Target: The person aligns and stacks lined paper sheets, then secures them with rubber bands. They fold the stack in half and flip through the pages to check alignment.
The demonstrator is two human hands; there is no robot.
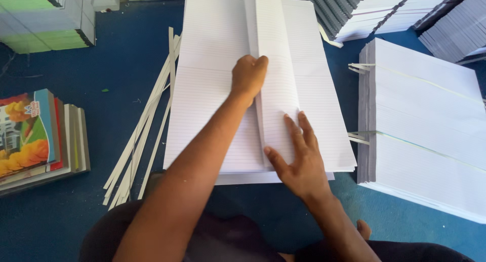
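A stack of large white ruled sheets (212,90) lies on the blue floor in front of me. On top of it, a folded set of ruled sheets (276,75) runs lengthwise down the middle. My left hand (248,76) is closed into a fist and presses on the left folded edge of that set. My right hand (299,156) lies flat with fingers spread on the near end of the same folded set, holding it down.
A tall pile of ruled paper (425,125) stands at the right. Loose white paper strips (144,128) lie left of the sheets. Colourful notebook covers (38,138) sit at the far left; green-edged stacks (45,19) and grey-edged stacks (364,9) stand behind.
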